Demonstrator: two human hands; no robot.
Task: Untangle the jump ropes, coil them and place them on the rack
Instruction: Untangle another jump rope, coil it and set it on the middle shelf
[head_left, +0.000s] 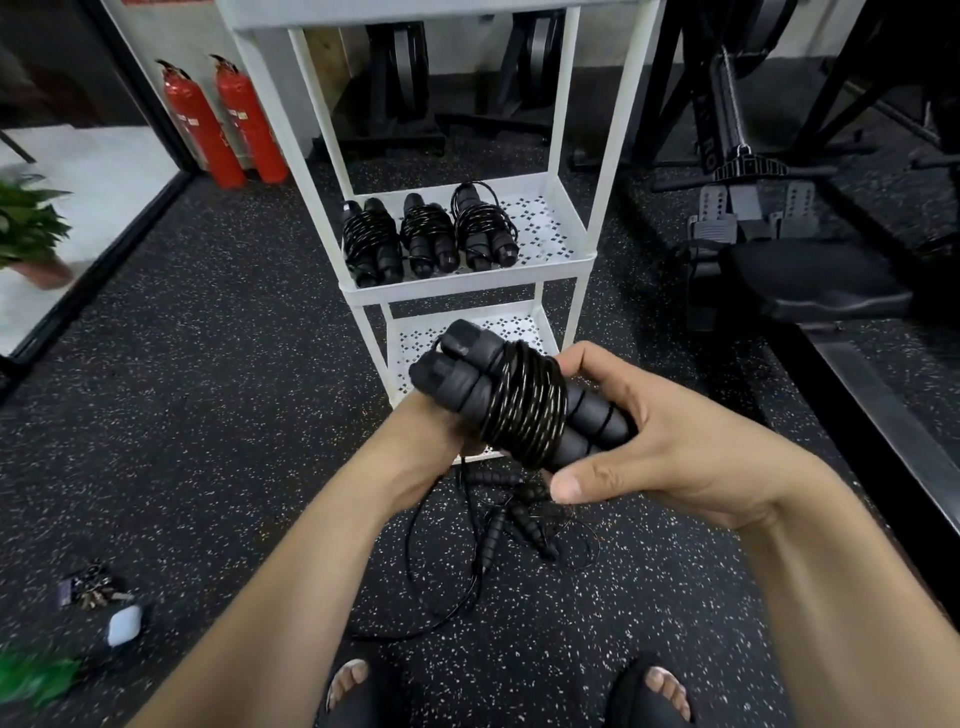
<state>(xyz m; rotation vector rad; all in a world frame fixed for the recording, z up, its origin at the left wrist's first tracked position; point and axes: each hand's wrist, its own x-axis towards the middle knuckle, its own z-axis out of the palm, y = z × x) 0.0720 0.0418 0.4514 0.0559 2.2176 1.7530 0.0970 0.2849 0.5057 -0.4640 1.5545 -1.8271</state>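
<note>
My left grip (434, 434) holds the rope (524, 405) from below, near the handle tops; my right grip (649, 441) clasps the handle ends. Its coil lies between them, before the rack (582, 270).

The right hand (654, 436) curled round the near end of a coiled jump rope (524, 410), thumb against its two black handles, while the left hand (434, 434) lay under the bundle with its fingers hidden. Farther off, three coiled ropes (428, 236) sat side by side on the left of the white rack (589, 270)'s middle shelf. A tangle of ropes (511, 522) lay on the speckled floor (208, 415) near the rack's foot.
</note>
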